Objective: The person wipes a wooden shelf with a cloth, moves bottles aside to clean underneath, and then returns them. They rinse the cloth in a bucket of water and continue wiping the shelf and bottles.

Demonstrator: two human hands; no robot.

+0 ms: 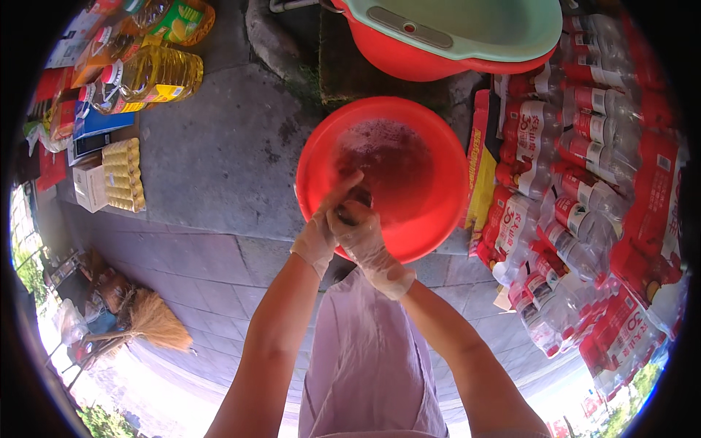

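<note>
Before me stands a red plastic basin (449, 219) with dark, foamy water (383, 148) in it. Both hands wear thin translucent gloves and meet above the basin's near left part. A small dark, wet-looking object (360, 196) is held between them; the fingers hide most of it, so its kind is unclear. My right hand (364, 238) curls its fingers around the object's near end. Pressed close against it from the left is my left hand (323, 224), one finger stretched out along the object's far side.
A pale green basin (493, 33) rests in a larger red tub (383, 55) at the far side. Shrink-wrapped bottle packs (526, 148) crowd the right. Oil jugs (161, 74) and an egg-carton-like tray (121, 174) stand left. A straw broom (159, 320) lies lower left.
</note>
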